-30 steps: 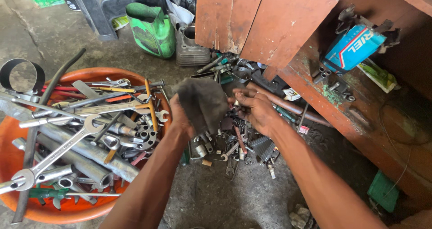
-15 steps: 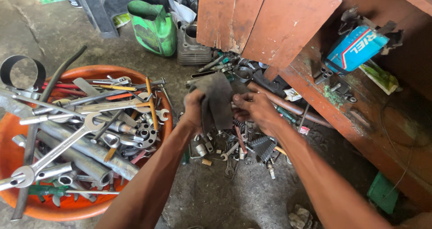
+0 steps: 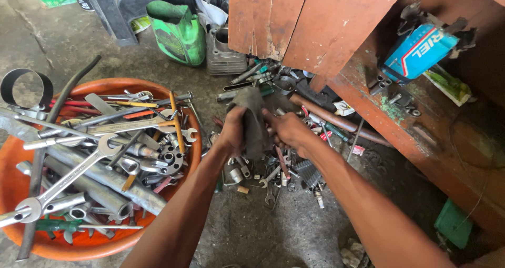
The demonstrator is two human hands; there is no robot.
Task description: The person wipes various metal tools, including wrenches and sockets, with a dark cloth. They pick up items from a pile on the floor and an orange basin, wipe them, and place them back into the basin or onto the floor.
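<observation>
We have the dark grey rag (image 3: 251,121) bunched between both hands above the loose tools (image 3: 273,168) scattered on the concrete floor (image 3: 263,231). Our left hand (image 3: 231,134) has its fingers curled shut around the rag. Our right hand (image 3: 286,131) pinches the rag's other side, perhaps with a small part wrapped inside, though the cloth hides it; the orange basin (image 3: 79,247) of spanners sits just to the left.

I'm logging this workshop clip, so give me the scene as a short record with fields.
setting: concrete floor beside a worn wooden bench
left hand: grip closed on a dark grey rag
right hand: holding the same rag from the other side
below hands: loose pile of small tools
left side: orange basin full of wrenches
behind: green jug
on bench: blue box
</observation>
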